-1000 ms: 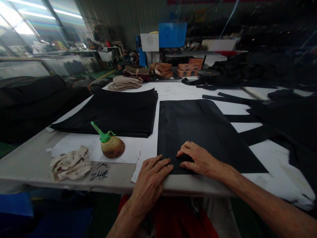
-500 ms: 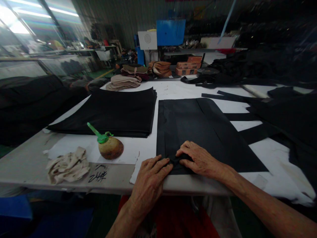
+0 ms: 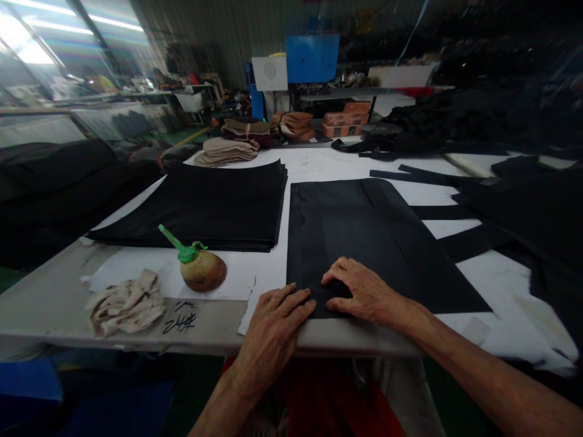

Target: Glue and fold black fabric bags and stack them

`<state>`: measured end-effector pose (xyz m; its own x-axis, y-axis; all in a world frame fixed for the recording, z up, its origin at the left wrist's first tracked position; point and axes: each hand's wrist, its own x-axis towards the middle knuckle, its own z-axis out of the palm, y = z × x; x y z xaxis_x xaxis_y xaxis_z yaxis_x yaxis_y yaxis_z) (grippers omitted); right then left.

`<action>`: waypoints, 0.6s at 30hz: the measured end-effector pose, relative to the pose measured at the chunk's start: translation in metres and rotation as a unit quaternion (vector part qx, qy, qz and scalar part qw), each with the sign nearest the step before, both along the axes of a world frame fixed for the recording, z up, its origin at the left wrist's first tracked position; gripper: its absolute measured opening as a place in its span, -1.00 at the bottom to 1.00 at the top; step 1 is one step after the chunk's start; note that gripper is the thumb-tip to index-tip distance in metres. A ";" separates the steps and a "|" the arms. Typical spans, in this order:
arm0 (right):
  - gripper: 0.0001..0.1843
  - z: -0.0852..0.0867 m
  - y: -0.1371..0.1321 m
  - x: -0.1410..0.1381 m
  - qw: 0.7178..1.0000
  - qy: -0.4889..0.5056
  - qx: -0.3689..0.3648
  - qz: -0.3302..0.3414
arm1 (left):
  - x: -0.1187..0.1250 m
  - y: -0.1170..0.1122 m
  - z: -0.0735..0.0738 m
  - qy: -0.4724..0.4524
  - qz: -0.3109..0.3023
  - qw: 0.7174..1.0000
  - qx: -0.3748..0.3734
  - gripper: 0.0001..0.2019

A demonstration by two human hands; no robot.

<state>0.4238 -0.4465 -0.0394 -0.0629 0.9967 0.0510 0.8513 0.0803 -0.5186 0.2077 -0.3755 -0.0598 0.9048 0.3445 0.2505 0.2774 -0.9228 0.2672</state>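
Note:
A black sheet of fabric-like material [image 3: 346, 224] lies flat near the table's front edge, with faint creases along its right half. My left hand [image 3: 276, 321] rests flat at its near left corner, fingers stretched out over the edge. Just to the right, my right hand [image 3: 359, 291] touches the same sheet with its fingertips, thumb and fingers bent but apart, nothing between them. Left of the sheet is a stack of similar black sheets [image 3: 204, 203]. An oil can with a green spout [image 3: 203, 272] stands in front of that stack.
A crumpled pale cloth [image 3: 126, 303] lies near the front left edge. Folded beige and brown fabric bundles [image 3: 228, 150] and orange-brown boxes [image 3: 344, 121] sit at the back. Black strips [image 3: 449, 213] and loose black material [image 3: 537, 224] spread over the right side.
The small bunched fold of black material between my hands has flattened out. My right thumb and fingers have parted a little. My left hand stays nearly where it was.

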 end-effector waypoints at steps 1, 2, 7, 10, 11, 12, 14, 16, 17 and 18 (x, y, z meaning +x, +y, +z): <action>-0.68 0.001 0.000 0.000 1.000 0.000 -0.001 0.003 | 0.000 0.001 0.000 -0.002 -0.002 1.000 0.002 -0.53; -0.68 0.002 0.000 0.001 1.000 0.000 -0.003 0.007 | 0.000 0.001 0.000 -0.005 -0.003 1.000 0.003 -0.53; -0.63 0.004 -0.008 0.012 0.999 0.003 0.001 0.040 | 0.001 0.001 0.002 -0.001 0.002 1.000 0.009 -0.53; -0.66 -0.002 -0.022 0.016 0.998 0.000 0.059 0.020 | 0.001 0.000 0.003 0.005 0.005 1.000 0.007 -0.51; -0.65 -0.005 -0.027 0.014 0.996 -0.011 0.086 0.009 | 0.001 0.000 0.003 0.007 0.006 1.000 0.004 -0.51; -0.62 -0.008 -0.032 0.011 0.994 -0.030 0.109 0.003 | 0.000 -0.001 0.003 0.007 0.007 1.000 0.003 -0.50; -0.53 -0.014 -0.039 0.001 0.987 -0.086 0.134 0.016 | 0.000 -0.001 0.004 0.007 0.007 1.000 0.002 -0.50; -0.48 -0.018 -0.044 -0.011 0.980 -0.144 0.131 0.040 | 0.001 -0.002 0.004 0.004 0.010 1.000 0.006 -0.52; -0.47 -0.019 -0.045 -0.016 0.977 -0.164 0.126 0.048 | 0.001 -0.002 0.005 0.007 0.009 1.000 0.008 -0.52; -0.48 -0.019 -0.045 -0.020 0.975 -0.177 0.122 0.050 | 0.001 -0.002 0.006 0.010 0.007 1.000 0.010 -0.52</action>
<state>0.4039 -0.4915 -0.0586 -0.2156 0.9455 0.2440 0.9553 0.2560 -0.1480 0.2085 -0.3778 -0.0543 0.9048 0.3527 0.2384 0.2961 -0.9237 0.2431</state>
